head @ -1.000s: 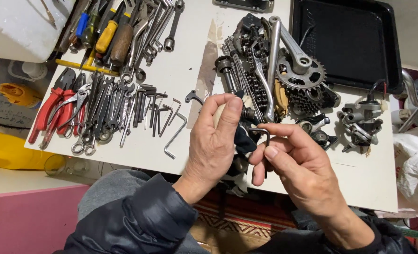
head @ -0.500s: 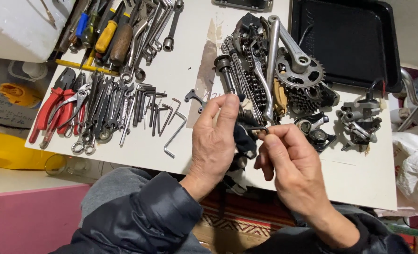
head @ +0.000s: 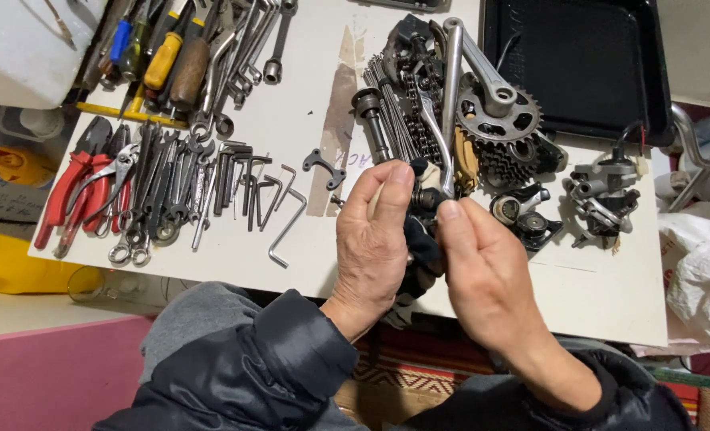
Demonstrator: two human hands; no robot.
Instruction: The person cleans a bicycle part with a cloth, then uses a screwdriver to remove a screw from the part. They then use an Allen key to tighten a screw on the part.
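Both hands raised together, backs up; left hand [head: 376, 239] and right hand [head: 482, 271] fingers curled, pinching.

We see a small dark bicycle part [head: 420, 239], black and partly metallic, held up off the white surface [head: 315, 128] between our two hands. It sits pinched at its upper end, where a pale, shiny bit shows just beside our left hand [head: 377, 243] thumb tip. Its darker lower body hangs down in the gap between the palms and is mostly hidden by them, so we cannot tell its full shape. Our right hand [head: 482, 271] covers its right side, fingers [head: 453, 214] touching its top.
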